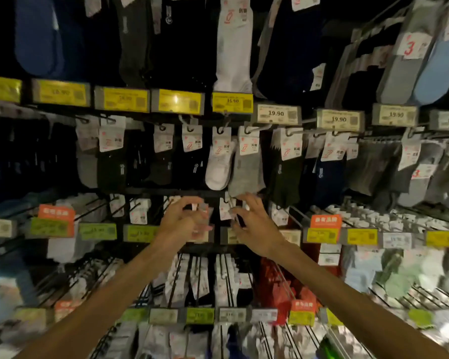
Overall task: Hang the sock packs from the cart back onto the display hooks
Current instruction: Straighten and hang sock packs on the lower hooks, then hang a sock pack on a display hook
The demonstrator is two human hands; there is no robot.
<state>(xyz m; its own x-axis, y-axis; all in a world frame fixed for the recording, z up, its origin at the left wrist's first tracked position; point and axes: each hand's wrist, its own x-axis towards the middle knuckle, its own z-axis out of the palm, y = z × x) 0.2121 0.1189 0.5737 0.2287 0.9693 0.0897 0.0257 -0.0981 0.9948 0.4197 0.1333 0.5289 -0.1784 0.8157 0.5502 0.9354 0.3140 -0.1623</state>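
Both my hands reach into the middle row of a sock display wall. My left hand (183, 220) is curled around a sock pack (201, 212) with a white card top, held at the hooks just under the black bar. My right hand (254, 226) has its fingers spread and touches the white card of another hanging pack (226, 209) next to a dark hook; whether it grips that card is blurred. A grey sock pack (246, 169) and a white sock pack (219, 164) hang right above my hands. The cart is out of view.
Rows of long metal hooks (283, 275) stick out toward me below my arms, loaded with packs. Yellow and white price tags (232, 102) line each rail. Red packs (278, 288) hang lower right. Dark socks fill the top rows.
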